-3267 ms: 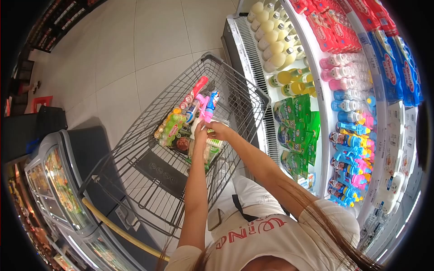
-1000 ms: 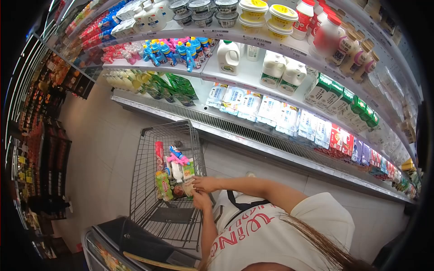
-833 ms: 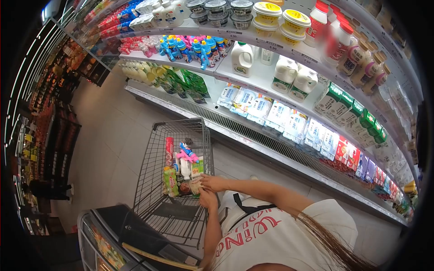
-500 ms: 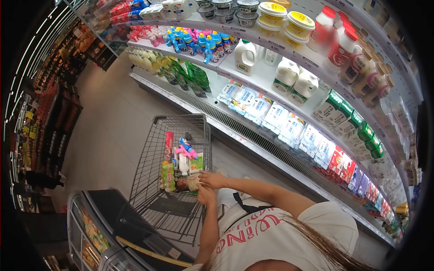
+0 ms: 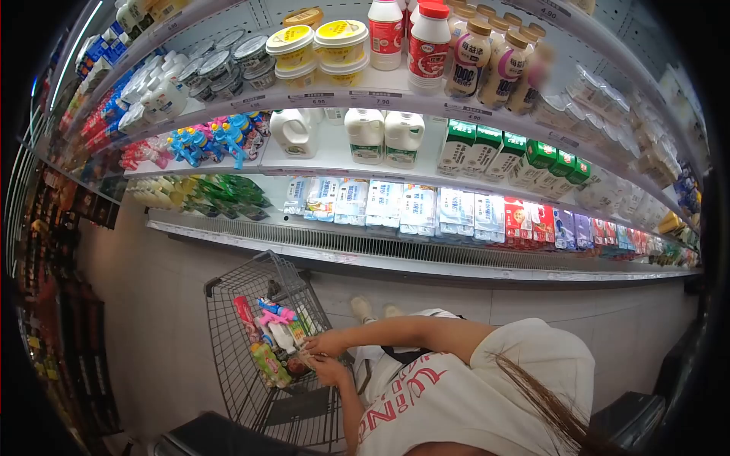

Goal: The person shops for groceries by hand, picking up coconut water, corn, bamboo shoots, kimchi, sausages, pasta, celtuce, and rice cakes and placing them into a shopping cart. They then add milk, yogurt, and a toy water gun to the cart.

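Note:
A wire shopping cart (image 5: 220, 334) stands before me, holding a pink and blue toy-shaped bottle pack (image 5: 275, 313), a red tube (image 5: 245, 311), a green pack (image 5: 268, 363) and other groceries. Both my hands reach into the cart's near side. My right hand (image 5: 325, 344) rests on the goods by a pale packet (image 5: 307, 355). My left hand (image 5: 328, 370) lies just below it, fingers curled against the same packet. Whether either hand grips it is unclear.
An open chiller runs along the wall with white milk jugs (image 5: 366, 135), yellow-lidded tubs (image 5: 315, 45), red-capped bottles (image 5: 428, 42), green cartons (image 5: 502, 150) and blue-white packs (image 5: 384, 204). A dark freezer edge (image 5: 220, 441) lies behind the cart. My feet (image 5: 372, 308) stand on grey tile.
My view has swung toward the chiller shelves, so the cart sits lower left. Earlier my hands held the pink toy pack above the cart; it lies in the cart and my hands are low among goods.

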Demonstrator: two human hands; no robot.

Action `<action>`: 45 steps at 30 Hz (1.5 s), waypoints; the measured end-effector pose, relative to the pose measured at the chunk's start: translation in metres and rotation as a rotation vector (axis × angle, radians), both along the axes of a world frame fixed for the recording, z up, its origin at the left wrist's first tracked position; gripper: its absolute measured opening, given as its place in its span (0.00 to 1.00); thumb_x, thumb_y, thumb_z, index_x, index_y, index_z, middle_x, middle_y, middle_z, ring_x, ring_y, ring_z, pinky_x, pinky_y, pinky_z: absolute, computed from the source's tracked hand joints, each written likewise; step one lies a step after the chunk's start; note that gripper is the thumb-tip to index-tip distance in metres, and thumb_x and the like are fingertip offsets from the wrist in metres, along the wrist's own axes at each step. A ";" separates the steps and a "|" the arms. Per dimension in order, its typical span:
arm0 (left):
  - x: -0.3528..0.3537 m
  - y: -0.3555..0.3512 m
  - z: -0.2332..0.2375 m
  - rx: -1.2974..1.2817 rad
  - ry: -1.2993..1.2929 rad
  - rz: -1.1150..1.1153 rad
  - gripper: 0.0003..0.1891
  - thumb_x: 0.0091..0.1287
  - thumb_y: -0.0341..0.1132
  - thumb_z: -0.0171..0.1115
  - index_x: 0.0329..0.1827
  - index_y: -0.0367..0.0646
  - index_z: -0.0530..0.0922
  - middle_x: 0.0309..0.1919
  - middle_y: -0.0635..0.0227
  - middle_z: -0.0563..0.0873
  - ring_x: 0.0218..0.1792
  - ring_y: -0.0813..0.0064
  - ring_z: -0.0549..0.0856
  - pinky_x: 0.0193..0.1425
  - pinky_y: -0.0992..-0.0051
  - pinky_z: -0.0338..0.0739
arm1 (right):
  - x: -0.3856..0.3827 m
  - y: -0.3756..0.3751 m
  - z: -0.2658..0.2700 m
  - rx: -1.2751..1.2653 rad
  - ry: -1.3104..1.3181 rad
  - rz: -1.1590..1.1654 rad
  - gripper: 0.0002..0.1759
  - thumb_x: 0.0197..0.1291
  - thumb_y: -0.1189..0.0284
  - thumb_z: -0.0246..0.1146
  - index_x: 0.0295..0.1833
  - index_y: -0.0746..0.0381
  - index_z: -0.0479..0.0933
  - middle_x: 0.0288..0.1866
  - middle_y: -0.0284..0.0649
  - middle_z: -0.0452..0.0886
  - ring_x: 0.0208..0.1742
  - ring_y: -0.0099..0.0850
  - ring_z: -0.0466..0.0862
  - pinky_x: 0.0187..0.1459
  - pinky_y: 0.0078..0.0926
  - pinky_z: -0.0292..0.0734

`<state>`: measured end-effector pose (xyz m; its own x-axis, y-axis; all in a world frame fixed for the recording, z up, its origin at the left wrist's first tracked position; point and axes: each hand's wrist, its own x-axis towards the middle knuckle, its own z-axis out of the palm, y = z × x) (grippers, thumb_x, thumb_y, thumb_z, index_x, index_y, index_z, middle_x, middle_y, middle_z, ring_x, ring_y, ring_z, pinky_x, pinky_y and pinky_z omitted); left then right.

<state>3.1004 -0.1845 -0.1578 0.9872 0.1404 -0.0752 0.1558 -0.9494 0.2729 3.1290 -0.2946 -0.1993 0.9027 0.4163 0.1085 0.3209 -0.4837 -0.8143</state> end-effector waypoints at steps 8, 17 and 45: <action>0.001 0.001 -0.006 -0.042 0.021 -0.041 0.15 0.73 0.47 0.44 0.42 0.44 0.71 0.27 0.50 0.84 0.29 0.45 0.83 0.30 0.49 0.72 | 0.010 0.005 -0.033 0.037 -0.056 0.046 0.22 0.52 0.71 0.65 0.55 0.63 0.78 0.70 0.46 0.69 0.78 0.46 0.54 0.71 0.42 0.61; 0.057 -0.038 0.014 -0.082 -0.053 -0.103 0.18 0.57 0.33 0.61 0.49 0.37 0.72 0.43 0.50 0.79 0.49 0.48 0.76 0.57 0.56 0.65 | 0.046 -0.094 0.018 0.162 0.197 -0.209 0.19 0.59 0.71 0.59 0.55 0.66 0.75 0.50 0.55 0.79 0.53 0.51 0.79 0.52 0.42 0.75; 0.266 -0.386 0.061 -1.657 0.827 -0.586 0.32 0.76 0.47 0.46 0.78 0.55 0.46 0.74 0.65 0.57 0.69 0.62 0.66 0.68 0.55 0.63 | 0.152 -0.367 0.130 -0.079 -0.306 -1.486 0.22 0.55 0.60 0.67 0.52 0.61 0.81 0.50 0.52 0.82 0.41 0.44 0.84 0.43 0.35 0.79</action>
